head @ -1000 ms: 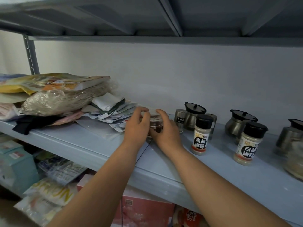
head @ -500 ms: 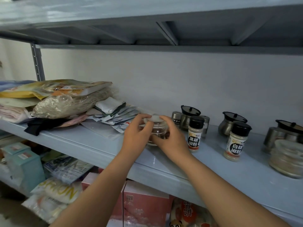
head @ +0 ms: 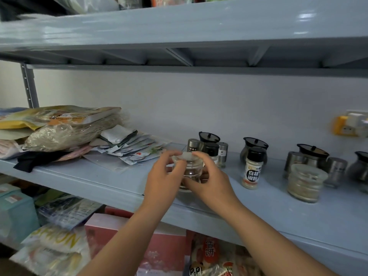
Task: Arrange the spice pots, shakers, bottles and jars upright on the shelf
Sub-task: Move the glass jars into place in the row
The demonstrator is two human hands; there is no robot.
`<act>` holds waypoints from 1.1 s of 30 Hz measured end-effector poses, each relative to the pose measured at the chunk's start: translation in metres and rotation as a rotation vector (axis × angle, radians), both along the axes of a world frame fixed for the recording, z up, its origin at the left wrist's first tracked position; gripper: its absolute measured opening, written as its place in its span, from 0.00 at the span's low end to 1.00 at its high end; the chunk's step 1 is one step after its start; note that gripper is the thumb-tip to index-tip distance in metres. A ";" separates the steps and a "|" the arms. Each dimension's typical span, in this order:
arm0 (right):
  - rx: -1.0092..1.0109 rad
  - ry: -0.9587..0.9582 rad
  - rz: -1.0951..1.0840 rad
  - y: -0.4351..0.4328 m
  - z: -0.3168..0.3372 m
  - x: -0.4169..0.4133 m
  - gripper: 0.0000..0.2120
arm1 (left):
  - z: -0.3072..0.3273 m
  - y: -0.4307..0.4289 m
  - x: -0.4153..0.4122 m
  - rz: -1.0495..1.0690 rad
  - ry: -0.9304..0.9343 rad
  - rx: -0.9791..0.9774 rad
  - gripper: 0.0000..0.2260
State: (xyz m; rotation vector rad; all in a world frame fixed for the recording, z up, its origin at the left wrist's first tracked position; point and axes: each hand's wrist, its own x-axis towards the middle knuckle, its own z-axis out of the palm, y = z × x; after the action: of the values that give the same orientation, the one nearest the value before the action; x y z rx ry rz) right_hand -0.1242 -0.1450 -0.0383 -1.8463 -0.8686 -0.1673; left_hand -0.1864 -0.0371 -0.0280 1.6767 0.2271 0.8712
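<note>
A small clear glass jar [head: 190, 169] with dark spice and a pale lid stands upright on the blue-grey shelf [head: 258, 208]. My left hand [head: 163, 180] grips its left side and my right hand [head: 211, 184] grips its right side, fingertips at the lid. Behind it stand steel shakers [head: 193, 145], a black-lidded pot [head: 209, 139] and a black-capped bottle half hidden by my fingers. To the right are a white pepper bottle [head: 252, 170], a second pot [head: 254, 146], a larger glass jar [head: 305, 183] and more steel pots [head: 310, 156].
Bags and sachets [head: 65, 132] are piled on the shelf's left half. An upper shelf [head: 179, 32] hangs low overhead. Boxes and packets [head: 139, 246] fill the shelf below. A yellow wall socket [head: 344, 126] sits at the far right.
Both hands have drawn the small jar toward the shelf's front edge and a little right. The view has tilted up, now showing the upper shelf.
</note>
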 end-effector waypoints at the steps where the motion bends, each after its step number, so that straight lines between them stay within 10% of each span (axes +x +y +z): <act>1: -0.001 0.000 -0.001 -0.008 0.000 -0.001 0.29 | 0.000 -0.006 -0.001 -0.013 0.000 0.003 0.08; 33: 0.009 -0.024 -0.439 -0.275 -0.002 0.010 0.27 | -0.019 -0.248 0.078 -0.534 0.011 0.155 0.14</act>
State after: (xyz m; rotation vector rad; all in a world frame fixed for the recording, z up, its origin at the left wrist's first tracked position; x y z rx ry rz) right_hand -0.1142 -0.4199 -0.0407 -2.0085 -0.4664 -0.4665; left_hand -0.1082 -0.2849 -0.0472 1.7656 -0.2801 0.4839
